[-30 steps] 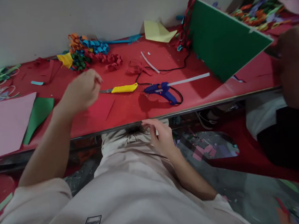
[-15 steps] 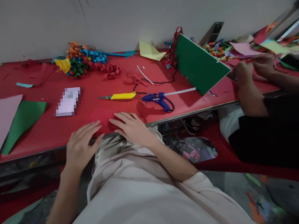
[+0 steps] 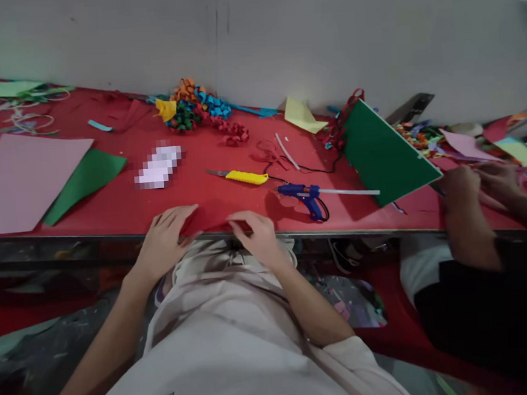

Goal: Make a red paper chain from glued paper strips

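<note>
My left hand lies with its fingers spread over the left end of a red sheet. My right hand has its fingers curled on the sheet's right end. Both thumbs are hidden, so I cannot tell whether either hand pinches the sheet or only rests on it. The sheet sits at the near edge of the table, right in front of me and between my hands.

Just beyond it lies a yellow knife. To the knife's right is a blue glue gun with its black cord looped around it. Further right, a green board stands tilted, and another person's hands are at its far corner.

A green sheet and a pink sheet lie off to my left, overlapping. Paper curls are heaped near the wall, with a yellow scrap to their right.
</note>
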Available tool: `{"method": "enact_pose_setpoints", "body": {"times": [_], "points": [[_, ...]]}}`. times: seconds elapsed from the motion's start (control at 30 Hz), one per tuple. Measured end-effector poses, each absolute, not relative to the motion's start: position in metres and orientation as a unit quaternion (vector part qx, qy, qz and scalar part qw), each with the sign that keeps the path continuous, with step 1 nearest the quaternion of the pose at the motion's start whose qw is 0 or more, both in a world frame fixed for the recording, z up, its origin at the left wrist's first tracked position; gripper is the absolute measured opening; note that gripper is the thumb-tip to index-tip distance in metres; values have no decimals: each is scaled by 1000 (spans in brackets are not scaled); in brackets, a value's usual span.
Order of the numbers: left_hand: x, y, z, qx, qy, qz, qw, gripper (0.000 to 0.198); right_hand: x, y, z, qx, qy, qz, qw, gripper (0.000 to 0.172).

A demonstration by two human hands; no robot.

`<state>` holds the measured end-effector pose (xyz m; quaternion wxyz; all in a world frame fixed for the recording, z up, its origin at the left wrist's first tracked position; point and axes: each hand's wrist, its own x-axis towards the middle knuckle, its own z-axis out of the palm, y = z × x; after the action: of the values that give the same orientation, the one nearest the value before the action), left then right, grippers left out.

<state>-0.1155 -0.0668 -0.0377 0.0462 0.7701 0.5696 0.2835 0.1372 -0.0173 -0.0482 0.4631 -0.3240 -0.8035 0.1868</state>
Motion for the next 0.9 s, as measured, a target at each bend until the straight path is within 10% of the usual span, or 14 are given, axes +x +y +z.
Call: {"method": "enact_pose_setpoints", "body": {"times": [0.43,0.73,0.9], "points": [[-100,-24,-27,480,638,570,194,33,140,17,-15,-445,-522,431,586,37],[-96,-3,-21,607,671,425,-28,41,160,-14,8,-460,-513,411,597,33],[-52,-19,-3,632,501,527,268,51,175,-26,5,-463,-533,489,513,44]]}}
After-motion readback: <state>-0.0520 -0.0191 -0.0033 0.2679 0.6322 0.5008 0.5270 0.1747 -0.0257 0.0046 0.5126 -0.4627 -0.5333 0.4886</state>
